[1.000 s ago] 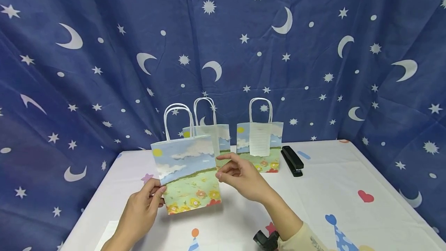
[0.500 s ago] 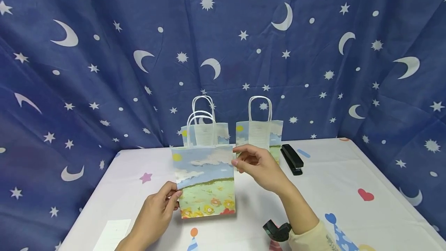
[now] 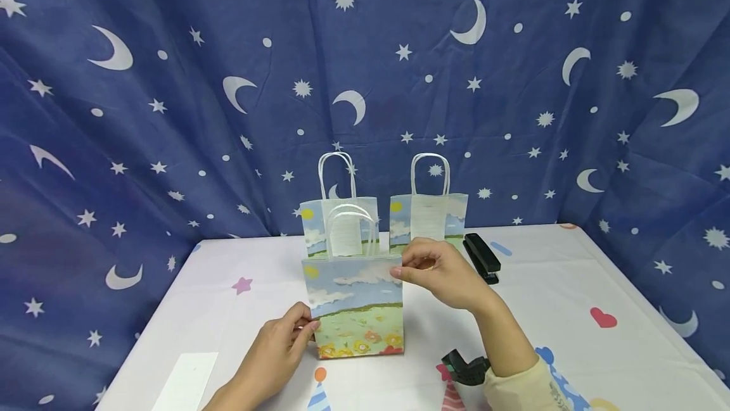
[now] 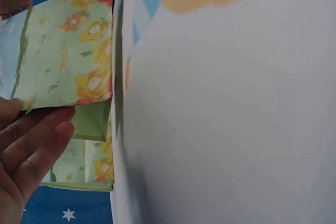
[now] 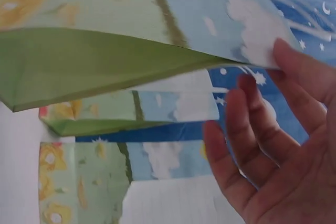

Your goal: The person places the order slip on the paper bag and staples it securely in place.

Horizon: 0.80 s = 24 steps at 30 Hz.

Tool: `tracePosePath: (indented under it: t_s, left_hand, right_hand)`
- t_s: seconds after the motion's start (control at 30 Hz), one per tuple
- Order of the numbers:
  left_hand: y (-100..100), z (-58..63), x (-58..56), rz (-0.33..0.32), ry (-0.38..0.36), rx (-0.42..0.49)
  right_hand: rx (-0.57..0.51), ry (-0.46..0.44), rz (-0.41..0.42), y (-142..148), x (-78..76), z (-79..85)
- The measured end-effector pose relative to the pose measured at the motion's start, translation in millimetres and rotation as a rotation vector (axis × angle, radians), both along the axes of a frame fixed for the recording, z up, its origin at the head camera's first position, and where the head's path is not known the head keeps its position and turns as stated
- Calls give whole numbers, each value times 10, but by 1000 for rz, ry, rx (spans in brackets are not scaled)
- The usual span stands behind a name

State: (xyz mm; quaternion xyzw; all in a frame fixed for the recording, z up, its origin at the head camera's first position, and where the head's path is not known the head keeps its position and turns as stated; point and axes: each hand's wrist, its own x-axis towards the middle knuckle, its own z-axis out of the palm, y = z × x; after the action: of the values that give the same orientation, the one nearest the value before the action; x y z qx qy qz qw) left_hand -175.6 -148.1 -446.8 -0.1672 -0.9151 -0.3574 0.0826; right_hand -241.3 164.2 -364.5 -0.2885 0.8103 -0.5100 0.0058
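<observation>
A painted paper gift bag, with clouds, a meadow, flowers and white handles, stands upright at the table's middle. My left hand pinches its lower left side edge; in the left wrist view the thumb lies on the front and the other fingers reach behind. Up at the right side edge, my right hand pinches the bag near its top. The right wrist view shows the bag's green side fold and my right fingers beside it. Behind stand two matching bags, a left one and a right one, partly hidden.
White lined paper slips show on the left rear bag and the right rear bag. A black stapler lies right of the bags. A white paper slip lies at the front left. A blue star-patterned curtain hangs behind the table.
Both hands have carried the front bag rightward and down; its tilt has gone, and it now stands upright before the rear bags. The slip at the front left is more in view.
</observation>
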Motion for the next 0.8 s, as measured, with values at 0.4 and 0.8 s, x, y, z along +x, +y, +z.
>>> tracePosePath:
  t_s: [0.4,0.8]
  left_hand:
    - [-35,47,-50,-22,-75,55]
    - [-39,339,-277,-19,-70,225]
  right_hand:
    - [82,-76,38,126,-19,38]
    - [65,-135,44,180,-57,-2]
